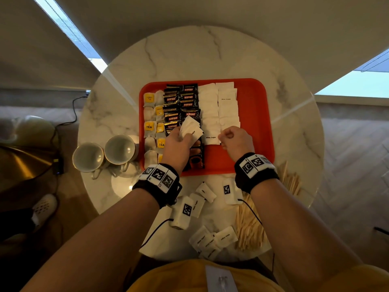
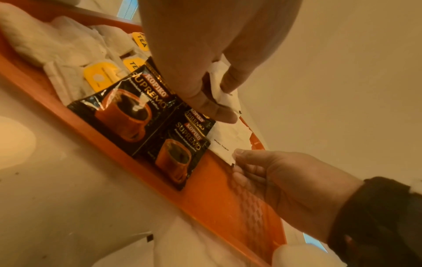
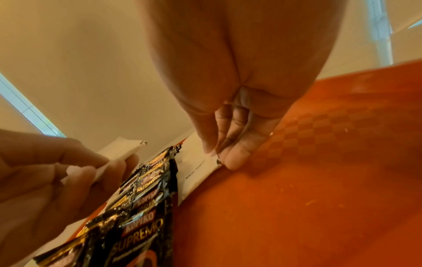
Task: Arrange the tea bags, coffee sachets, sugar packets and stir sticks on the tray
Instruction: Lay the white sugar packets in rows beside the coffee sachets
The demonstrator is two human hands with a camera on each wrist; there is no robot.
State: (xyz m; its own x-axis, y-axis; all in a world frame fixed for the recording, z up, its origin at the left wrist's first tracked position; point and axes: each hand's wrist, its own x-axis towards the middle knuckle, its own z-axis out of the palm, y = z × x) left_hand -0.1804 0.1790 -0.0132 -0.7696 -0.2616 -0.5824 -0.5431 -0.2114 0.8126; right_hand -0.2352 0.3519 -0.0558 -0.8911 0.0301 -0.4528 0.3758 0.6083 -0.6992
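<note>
On the orange tray [image 1: 256,127] lie tea bags [image 1: 150,127] at the left, black coffee sachets [image 1: 181,102] beside them, then two columns of white sugar packets [image 1: 219,104]. My left hand [image 1: 185,135] grips a small bunch of sugar packets [image 1: 191,128] above the coffee sachets [image 2: 128,108]. My right hand [image 1: 223,138] pinches the near corner of the nearest sugar packet [image 1: 211,135] lying on the tray; the right wrist view shows its fingertips [image 3: 235,159] on that packet [image 3: 198,173]. Loose sugar packets [image 1: 210,241] and stir sticks [image 1: 250,228] lie on the table in front of the tray.
Two empty cups [image 1: 105,154] stand left of the tray on the round marble table [image 1: 189,55]. More stir sticks [image 1: 291,182] lie at the tray's near right corner. The tray's right third [image 3: 319,180] is bare. A cable [image 1: 73,110] runs over the floor at the left.
</note>
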